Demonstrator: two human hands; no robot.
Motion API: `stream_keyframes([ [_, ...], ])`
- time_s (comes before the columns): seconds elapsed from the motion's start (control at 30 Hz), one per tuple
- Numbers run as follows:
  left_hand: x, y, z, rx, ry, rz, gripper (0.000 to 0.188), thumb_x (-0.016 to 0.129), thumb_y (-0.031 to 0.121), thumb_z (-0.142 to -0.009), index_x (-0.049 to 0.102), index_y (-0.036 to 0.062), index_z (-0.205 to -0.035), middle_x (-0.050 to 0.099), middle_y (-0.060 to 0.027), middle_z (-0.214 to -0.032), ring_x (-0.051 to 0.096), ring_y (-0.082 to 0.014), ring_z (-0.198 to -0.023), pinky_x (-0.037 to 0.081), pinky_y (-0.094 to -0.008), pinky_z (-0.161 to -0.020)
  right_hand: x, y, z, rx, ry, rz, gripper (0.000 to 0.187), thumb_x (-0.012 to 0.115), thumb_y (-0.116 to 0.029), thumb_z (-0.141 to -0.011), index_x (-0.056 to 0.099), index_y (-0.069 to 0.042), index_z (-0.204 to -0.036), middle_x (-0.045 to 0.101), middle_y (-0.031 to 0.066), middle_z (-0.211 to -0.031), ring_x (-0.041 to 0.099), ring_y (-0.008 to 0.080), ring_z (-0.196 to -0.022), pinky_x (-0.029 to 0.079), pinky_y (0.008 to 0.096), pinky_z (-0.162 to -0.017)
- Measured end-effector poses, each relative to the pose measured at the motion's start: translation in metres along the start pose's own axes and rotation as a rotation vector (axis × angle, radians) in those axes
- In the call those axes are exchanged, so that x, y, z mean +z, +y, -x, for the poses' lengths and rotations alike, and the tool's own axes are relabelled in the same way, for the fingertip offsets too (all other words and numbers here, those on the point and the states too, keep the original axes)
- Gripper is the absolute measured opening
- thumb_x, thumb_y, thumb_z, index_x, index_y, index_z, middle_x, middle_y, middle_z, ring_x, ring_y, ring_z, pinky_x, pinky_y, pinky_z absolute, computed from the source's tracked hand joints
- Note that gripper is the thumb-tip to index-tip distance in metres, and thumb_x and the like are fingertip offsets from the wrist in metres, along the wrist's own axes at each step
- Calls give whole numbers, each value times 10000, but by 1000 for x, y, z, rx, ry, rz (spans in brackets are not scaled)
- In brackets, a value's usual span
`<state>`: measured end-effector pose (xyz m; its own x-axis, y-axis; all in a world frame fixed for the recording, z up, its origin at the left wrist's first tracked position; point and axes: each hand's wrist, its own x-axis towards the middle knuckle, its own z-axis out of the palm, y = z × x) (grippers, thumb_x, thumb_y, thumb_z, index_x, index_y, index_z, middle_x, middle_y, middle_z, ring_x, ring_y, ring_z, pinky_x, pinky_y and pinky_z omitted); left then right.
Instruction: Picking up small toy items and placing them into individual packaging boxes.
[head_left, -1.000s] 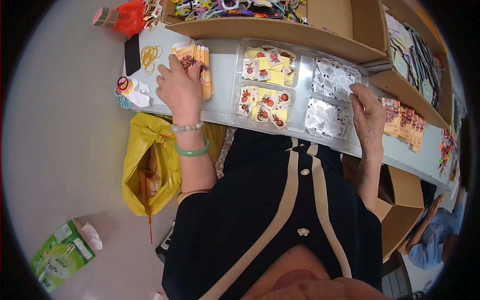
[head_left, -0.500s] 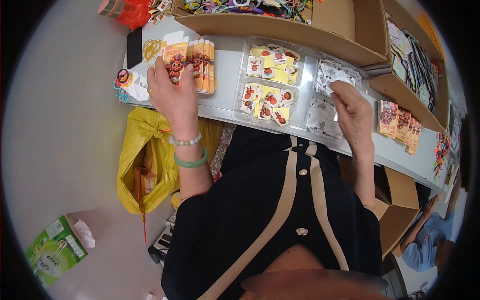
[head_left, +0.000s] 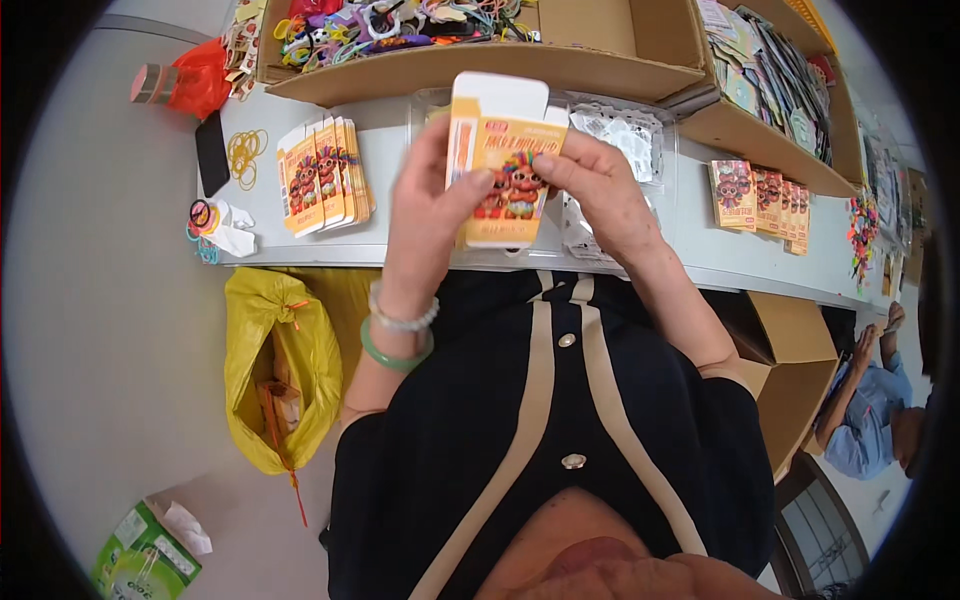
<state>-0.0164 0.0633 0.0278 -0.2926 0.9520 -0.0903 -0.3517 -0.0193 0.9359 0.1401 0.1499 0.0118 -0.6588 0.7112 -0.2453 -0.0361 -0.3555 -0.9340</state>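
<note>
Between my two hands, above the table's front edge, is a small yellow-orange cardboard box with a cartoon figure on it. Its white top flap stands up. My left hand grips its left side, thumb across the front. From the right, my right hand pinches its edge with the thumb on the front face. Behind the box and hands, the clear plastic tray is largely hidden; black-and-white packets show in its right part. A stack of similar flat boxes lies to the left.
Beyond the tray stands a cardboard carton of colourful bands, with another carton of cards at right. More orange boxes lie right. Rubber bands and a black phone are left. A yellow bag hangs below; a person sits far right.
A box has come off the left stack and is now held up in both hands. My left hand moved right; my right hand moved left from the packets. The view shifted.
</note>
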Motion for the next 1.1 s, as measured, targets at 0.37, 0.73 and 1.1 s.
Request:
stream_keyframes([
  [0.37, 4, -24, 4, -417, -117, 52, 461, 569, 157, -910, 415, 7, -1318, 509, -104, -1273, 515, -204, -1155, 421, -364, -986, -15, 5, -1, -735, 118, 831, 364, 641, -69, -755, 584, -76, -1114, 398, 229, -1335, 380, 397, -1253, 361, 402, -1016],
  [0.73, 23, -26, -3, -423, -89, 258, 1032, 875, 349, -552, 317, 80, -1377, 570, -80, -1107, 606, -175, -926, 507, -225, -552, -38, -23, 15, -442, -119, -56, 399, 723, -124, -757, 624, -50, -1136, 406, 96, -1383, 446, 212, -1214, 343, 357, -1023],
  [1.1, 20, -41, -19, -83, -131, 197, 643, 694, 427, -811, 445, 15, -1238, 573, -66, -1119, 575, -161, -1018, 473, -294, -877, -47, -2, 17, -454, -103, 378, 330, 707, -130, -778, 630, -30, -1083, 589, 106, -1144, 561, 225, -1045, 444, 327, -871],
])
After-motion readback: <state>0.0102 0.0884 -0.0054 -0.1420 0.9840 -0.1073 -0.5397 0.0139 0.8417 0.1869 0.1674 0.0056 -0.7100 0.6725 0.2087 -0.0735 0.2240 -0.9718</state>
